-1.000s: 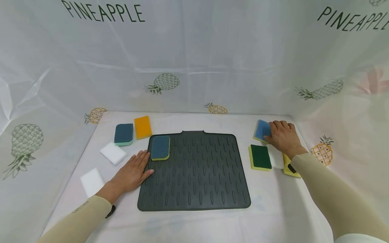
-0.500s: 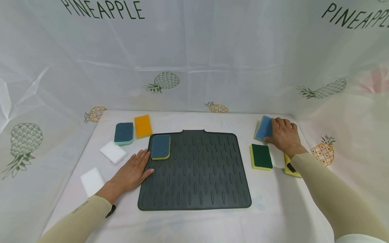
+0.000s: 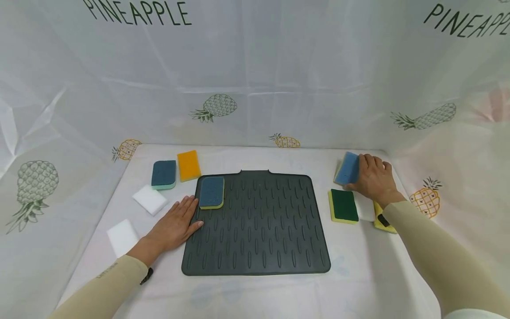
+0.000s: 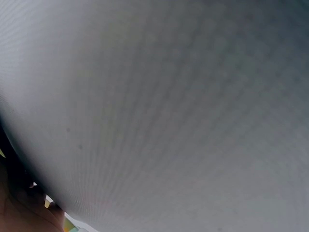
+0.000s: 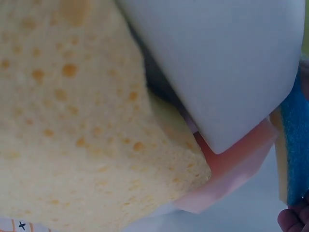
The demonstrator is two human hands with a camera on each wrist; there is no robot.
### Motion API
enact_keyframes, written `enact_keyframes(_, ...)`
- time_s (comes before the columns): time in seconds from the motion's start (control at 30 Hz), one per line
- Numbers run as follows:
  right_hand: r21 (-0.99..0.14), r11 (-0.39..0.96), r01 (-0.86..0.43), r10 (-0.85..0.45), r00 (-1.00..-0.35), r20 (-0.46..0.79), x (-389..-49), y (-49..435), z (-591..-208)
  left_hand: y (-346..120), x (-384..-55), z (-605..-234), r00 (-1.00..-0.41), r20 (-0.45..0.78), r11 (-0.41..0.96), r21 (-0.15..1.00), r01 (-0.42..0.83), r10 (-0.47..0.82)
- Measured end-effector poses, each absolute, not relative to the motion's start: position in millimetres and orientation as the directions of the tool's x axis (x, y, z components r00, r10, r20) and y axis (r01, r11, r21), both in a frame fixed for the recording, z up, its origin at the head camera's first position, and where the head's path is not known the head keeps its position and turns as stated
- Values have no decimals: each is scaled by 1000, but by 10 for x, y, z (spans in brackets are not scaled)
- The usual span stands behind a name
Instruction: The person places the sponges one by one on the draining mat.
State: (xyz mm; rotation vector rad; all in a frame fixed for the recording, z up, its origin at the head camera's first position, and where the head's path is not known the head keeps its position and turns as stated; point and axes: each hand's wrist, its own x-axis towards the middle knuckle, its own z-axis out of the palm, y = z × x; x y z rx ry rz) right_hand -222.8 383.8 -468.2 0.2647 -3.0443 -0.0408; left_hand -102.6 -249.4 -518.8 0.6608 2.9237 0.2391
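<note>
My right hand (image 3: 372, 179) grips a blue scouring sponge (image 3: 347, 168) by its right side at the back right of the table. In the right wrist view, fingertips (image 5: 292, 220) touch the lower edge of this blue sponge (image 5: 295, 145), which has a pale cream side. My left hand (image 3: 173, 226) lies flat, fingers straight, across the left edge of a dark grey ribbed mat (image 3: 259, 226). Close to its fingertips, a blue sponge with a yellow base (image 3: 211, 192) sits on the mat's upper left corner. The left wrist view is mostly filled by a blurred grey surface.
Left of the mat lie a teal sponge (image 3: 163, 173), an orange sponge (image 3: 189, 165) and two white sponges (image 3: 150, 199). On the right are a green-and-yellow sponge (image 3: 344, 206), a partly hidden white sponge (image 3: 364, 207) and a yellow sponge (image 3: 383, 221). A pink sponge (image 5: 231, 174) shows in the right wrist view.
The right hand has shifted slightly right and farther back, and the blue sponge in it has tilted and risen a little at the top. The left hand and the mat stay put.
</note>
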Motion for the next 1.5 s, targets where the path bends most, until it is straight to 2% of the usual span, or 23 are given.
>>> enact_keyframes(0.27, 49, 979, -196, -199, -976, 85, -2244, 3827, -4691, -2472, -1036, -5174, -894, -97, 890, 189, 415, 438)
enact_keyframes(0.47, 114, 957, -266, -282, -946, 160, -2291, 3756, -4606, -2485, -1035, -5180, -895, -100, 892, 179, 414, 436)
enact_keyframes(0.73, 169, 924, -342, -365, -922, 130, -2257, 3453, -4447, -2489, -1035, -5165, -894, -92, 891, 176, 419, 439)
enact_keyframes(0.9, 199, 896, -396, -428, -890, 159, -2231, 3202, -4382, -2485, -1029, -5148, -892, -96, 889, 183, 420, 441)
enact_keyframes(1.27, 166, 849, -501, -527, -821, 218, -2191, 2578, -4425, -2481, -1038, -5135, -892, -99, 889, 185, 419, 441)
enact_keyframes(1.5, 130, 821, -556, -571, -798, 191, -2166, 2154, -4452, -2486, -1038, -5149, -892, -99, 889, 184, 420, 442)
